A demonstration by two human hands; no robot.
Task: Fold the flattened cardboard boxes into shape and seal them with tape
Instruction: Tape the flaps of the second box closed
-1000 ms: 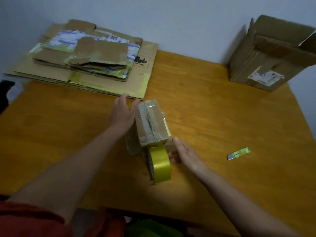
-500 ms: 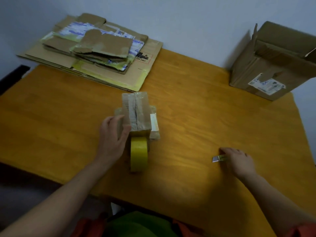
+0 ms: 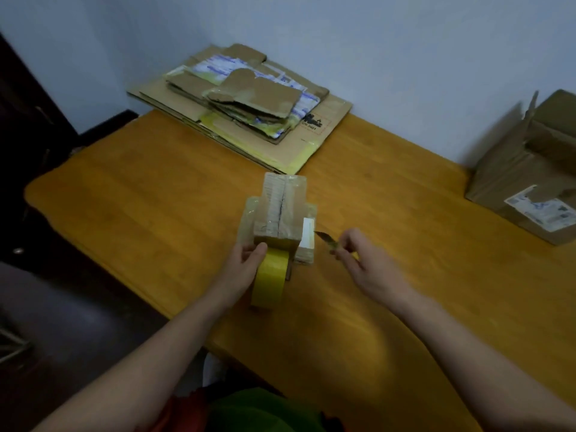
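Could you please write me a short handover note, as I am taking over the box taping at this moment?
Left hand: grips the near end of the small box, thumb by the yellow tape roll.
Right hand: pinches a small knife, blade pointing at the box, apart from it.
Done: this box is folded into shape, on the table.
Left: the roll seems uncut from the box; cut it, press the end down. Then fold the flat cardboard stack at the far edge.
An open big box stands far right.
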